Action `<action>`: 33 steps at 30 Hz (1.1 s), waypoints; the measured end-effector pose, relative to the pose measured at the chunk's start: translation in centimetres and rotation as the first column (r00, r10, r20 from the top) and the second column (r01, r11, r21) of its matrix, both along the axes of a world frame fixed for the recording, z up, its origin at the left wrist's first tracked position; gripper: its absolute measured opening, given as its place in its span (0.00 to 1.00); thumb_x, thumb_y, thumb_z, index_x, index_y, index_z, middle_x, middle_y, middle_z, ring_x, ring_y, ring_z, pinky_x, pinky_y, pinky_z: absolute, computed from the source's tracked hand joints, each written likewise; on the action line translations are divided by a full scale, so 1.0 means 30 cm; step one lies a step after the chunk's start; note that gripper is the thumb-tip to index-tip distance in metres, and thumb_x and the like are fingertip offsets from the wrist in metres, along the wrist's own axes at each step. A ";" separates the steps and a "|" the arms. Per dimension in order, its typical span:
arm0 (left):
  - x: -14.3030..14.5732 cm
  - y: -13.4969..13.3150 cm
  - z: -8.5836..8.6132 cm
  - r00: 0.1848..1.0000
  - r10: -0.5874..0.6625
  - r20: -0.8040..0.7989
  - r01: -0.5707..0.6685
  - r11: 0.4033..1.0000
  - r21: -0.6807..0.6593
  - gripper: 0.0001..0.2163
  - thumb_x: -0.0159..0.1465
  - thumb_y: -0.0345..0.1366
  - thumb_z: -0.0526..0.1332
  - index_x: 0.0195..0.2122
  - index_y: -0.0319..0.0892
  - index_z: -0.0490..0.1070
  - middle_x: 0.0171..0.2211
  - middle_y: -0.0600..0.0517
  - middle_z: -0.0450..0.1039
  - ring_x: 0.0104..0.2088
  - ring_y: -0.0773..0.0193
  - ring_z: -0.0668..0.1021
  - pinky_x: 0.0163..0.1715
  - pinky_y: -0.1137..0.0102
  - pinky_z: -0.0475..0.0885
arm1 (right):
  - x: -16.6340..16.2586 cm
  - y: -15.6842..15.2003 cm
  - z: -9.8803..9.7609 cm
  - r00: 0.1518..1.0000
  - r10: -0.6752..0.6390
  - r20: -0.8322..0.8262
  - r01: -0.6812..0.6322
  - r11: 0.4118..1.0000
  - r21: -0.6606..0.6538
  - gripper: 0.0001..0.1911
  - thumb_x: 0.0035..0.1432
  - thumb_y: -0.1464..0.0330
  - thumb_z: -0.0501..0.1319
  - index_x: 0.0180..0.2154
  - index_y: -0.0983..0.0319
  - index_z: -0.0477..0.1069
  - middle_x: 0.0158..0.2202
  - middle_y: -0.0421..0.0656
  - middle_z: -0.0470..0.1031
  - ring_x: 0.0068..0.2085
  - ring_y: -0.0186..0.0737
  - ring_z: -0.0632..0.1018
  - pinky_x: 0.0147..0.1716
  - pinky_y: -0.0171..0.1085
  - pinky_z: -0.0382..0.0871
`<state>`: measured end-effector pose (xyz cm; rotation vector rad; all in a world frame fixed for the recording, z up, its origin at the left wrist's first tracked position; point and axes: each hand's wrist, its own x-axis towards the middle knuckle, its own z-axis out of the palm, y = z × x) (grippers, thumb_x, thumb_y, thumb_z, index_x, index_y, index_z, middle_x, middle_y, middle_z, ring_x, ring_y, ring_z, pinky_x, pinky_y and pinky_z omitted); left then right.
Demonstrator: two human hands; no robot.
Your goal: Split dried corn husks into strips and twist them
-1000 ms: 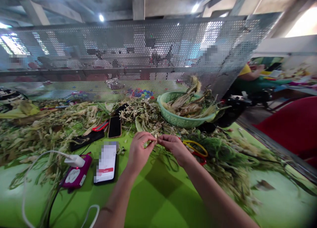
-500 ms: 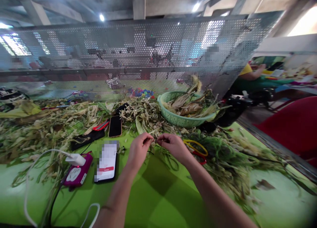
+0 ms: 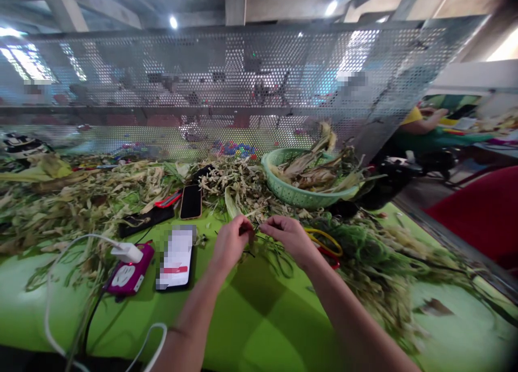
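Note:
My left hand [image 3: 233,242] and my right hand [image 3: 286,237] meet fingertip to fingertip above the green table [image 3: 259,329]. Both are closed in a pinch. Something thin and dark shows between them, too small to name. Just beyond the fingers lies a pale strip of dried husk [image 3: 232,204] beside a heap of dry husk scraps [image 3: 226,180]. By my right wrist, scissors with yellow and red handles [image 3: 326,240] lie partly hidden by the forearm. Thin green strands [image 3: 283,261] rest on the table under my hands.
A green plastic basket [image 3: 299,197] of husks stands behind my right hand. To the left lie a lit phone [image 3: 177,259], a dark phone [image 3: 191,202], a red cutter [image 3: 168,199] and a purple power strip [image 3: 129,272] with a white charger. A perforated metal screen [image 3: 202,91] borders the back.
The whole view has shifted slightly. Both hands stay pinched close together, with the fingertips a little differently placed; a small dark end now shows below the left fingers.

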<state>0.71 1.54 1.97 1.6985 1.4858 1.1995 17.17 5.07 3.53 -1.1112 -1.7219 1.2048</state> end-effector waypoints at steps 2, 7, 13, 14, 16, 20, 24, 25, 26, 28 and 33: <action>0.002 0.002 -0.001 0.999 -0.021 0.026 0.021 1.000 -0.015 0.03 0.57 0.28 0.59 0.31 0.41 0.70 0.28 0.53 0.76 0.29 0.65 0.76 0.31 0.72 0.67 | -0.007 -0.004 -0.004 1.000 0.011 -0.024 -0.011 1.000 -0.011 0.15 0.51 0.58 0.62 0.26 0.64 0.71 0.23 0.38 0.68 0.26 0.33 0.67 0.28 0.33 0.60; 0.004 0.003 -0.004 0.998 -0.033 0.047 0.035 0.998 -0.046 0.03 0.56 0.31 0.61 0.31 0.40 0.73 0.28 0.52 0.76 0.29 0.65 0.76 0.31 0.72 0.67 | -0.027 -0.024 -0.010 1.000 0.024 0.004 -0.024 0.998 0.057 0.13 0.53 0.60 0.62 0.27 0.64 0.72 0.23 0.38 0.68 0.27 0.33 0.67 0.27 0.32 0.60; -0.006 0.011 -0.017 0.986 -0.090 0.141 0.093 0.996 -0.016 0.05 0.56 0.33 0.61 0.32 0.39 0.74 0.28 0.51 0.76 0.29 0.65 0.75 0.31 0.72 0.67 | -0.014 -0.046 0.036 0.986 0.116 0.120 -0.148 0.943 0.299 0.14 0.59 0.61 0.59 0.26 0.62 0.74 0.30 0.42 0.72 0.34 0.37 0.73 0.35 0.34 0.64; -0.007 0.014 -0.020 0.976 -0.102 0.191 0.108 0.994 -0.021 0.05 0.56 0.33 0.61 0.33 0.39 0.74 0.29 0.51 0.76 0.29 0.65 0.75 0.31 0.72 0.68 | -0.008 -0.043 0.042 0.989 0.097 0.109 -0.129 0.931 0.342 0.16 0.60 0.61 0.58 0.25 0.62 0.74 0.31 0.43 0.71 0.35 0.38 0.73 0.37 0.34 0.64; -0.008 0.019 -0.024 0.956 -0.105 0.272 0.120 0.992 -0.037 0.06 0.55 0.33 0.62 0.33 0.38 0.73 0.29 0.50 0.75 0.30 0.65 0.75 0.33 0.72 0.69 | 0.004 -0.032 0.045 0.996 0.007 0.089 -0.042 0.915 0.402 0.16 0.61 0.61 0.56 0.25 0.62 0.73 0.32 0.44 0.71 0.36 0.38 0.72 0.37 0.35 0.65; -0.009 0.020 -0.021 0.937 -0.116 0.331 0.142 0.988 -0.056 0.06 0.55 0.32 0.62 0.34 0.39 0.72 0.30 0.51 0.75 0.32 0.65 0.75 0.34 0.71 0.69 | 0.011 -0.011 0.021 0.976 -0.120 0.182 0.023 0.886 0.462 0.07 0.57 0.64 0.60 0.34 0.60 0.74 0.32 0.42 0.71 0.32 0.37 0.71 0.31 0.35 0.64; -0.010 0.016 -0.015 0.926 -0.126 0.357 0.154 0.987 -0.053 0.06 0.55 0.33 0.62 0.34 0.38 0.72 0.31 0.51 0.74 0.32 0.65 0.74 0.34 0.71 0.68 | 0.003 -0.010 0.004 0.961 -0.109 0.255 -0.038 0.859 0.510 0.04 0.54 0.71 0.62 0.34 0.60 0.74 0.34 0.42 0.73 0.35 0.38 0.73 0.35 0.35 0.65; -0.010 0.016 -0.014 0.924 -0.126 0.361 0.156 0.986 -0.055 0.06 0.55 0.34 0.62 0.34 0.38 0.72 0.30 0.51 0.74 0.32 0.65 0.74 0.34 0.71 0.68 | 0.001 -0.011 0.002 0.958 -0.110 0.263 -0.045 0.852 0.521 0.04 0.55 0.72 0.61 0.34 0.60 0.74 0.34 0.42 0.73 0.35 0.38 0.74 0.35 0.35 0.65; -0.011 0.016 -0.014 0.923 -0.125 0.365 0.156 0.986 -0.059 0.06 0.55 0.34 0.63 0.34 0.38 0.72 0.30 0.51 0.74 0.31 0.66 0.74 0.33 0.72 0.68 | 0.000 -0.011 0.002 0.956 -0.114 0.272 -0.050 0.846 0.530 0.04 0.55 0.72 0.61 0.33 0.59 0.74 0.33 0.42 0.73 0.35 0.38 0.74 0.35 0.35 0.65; -0.013 0.019 -0.013 0.921 -0.116 0.372 0.152 0.986 -0.069 0.07 0.55 0.34 0.63 0.34 0.38 0.71 0.30 0.52 0.73 0.31 0.66 0.73 0.33 0.72 0.67 | 0.000 -0.011 0.001 0.946 -0.125 0.300 -0.059 0.841 0.537 0.04 0.56 0.72 0.60 0.32 0.60 0.73 0.33 0.42 0.73 0.34 0.39 0.74 0.35 0.35 0.65; -0.020 0.025 -0.017 0.923 -0.104 0.369 0.142 0.987 -0.077 0.06 0.55 0.34 0.63 0.33 0.38 0.71 0.28 0.53 0.71 0.29 0.68 0.72 0.31 0.74 0.65 | 0.000 -0.008 -0.001 0.936 -0.146 0.321 -0.053 0.842 0.537 0.04 0.58 0.71 0.59 0.31 0.61 0.71 0.32 0.43 0.72 0.34 0.39 0.73 0.35 0.36 0.65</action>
